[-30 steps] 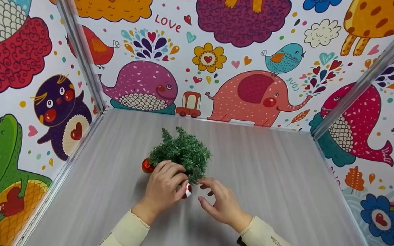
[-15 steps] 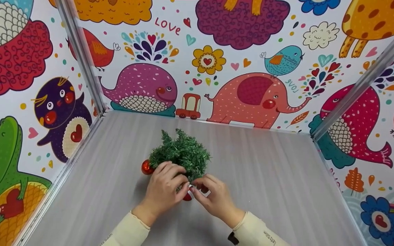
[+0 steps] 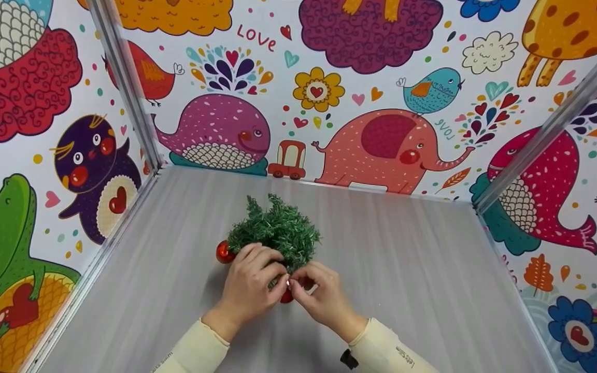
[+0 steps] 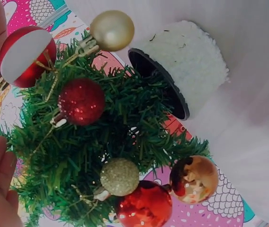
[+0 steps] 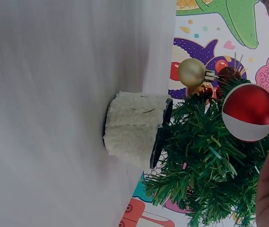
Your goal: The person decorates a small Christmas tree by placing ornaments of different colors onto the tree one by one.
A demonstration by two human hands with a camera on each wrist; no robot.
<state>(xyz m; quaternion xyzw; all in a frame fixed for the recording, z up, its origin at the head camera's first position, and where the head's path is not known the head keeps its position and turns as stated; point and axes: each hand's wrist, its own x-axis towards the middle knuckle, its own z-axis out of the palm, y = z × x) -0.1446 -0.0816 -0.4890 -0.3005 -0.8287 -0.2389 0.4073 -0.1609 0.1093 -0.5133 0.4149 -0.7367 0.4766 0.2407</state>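
A small artificial Christmas tree (image 3: 278,228) stands upright on a white fuzzy base (image 4: 184,66). At its near side hangs a red-and-white Christmas bauble (image 5: 249,112), mostly covered by the hands in the head view. My right hand (image 3: 327,295) pinches at the top of this bauble with thumb and forefinger. Beside it, my left hand (image 3: 252,282) has its thumb and forefinger drawn together at the bauble's hanging loop, against the branches. The fingertips of both hands nearly meet. What exactly lies between the left fingertips is hidden.
Other baubles hang on the tree: a shiny red one (image 4: 145,204), a dark red glittery one (image 4: 81,101), a matte gold one (image 4: 112,30) and several more. Around the grey tabletop (image 3: 407,259) stand printed cartoon walls with metal corner rails (image 3: 125,88).
My right hand has come in from the right, its spread fingers closing to a pinch at the bauble's top. The bauble has shifted slightly. My left hand has stayed nearly in place.
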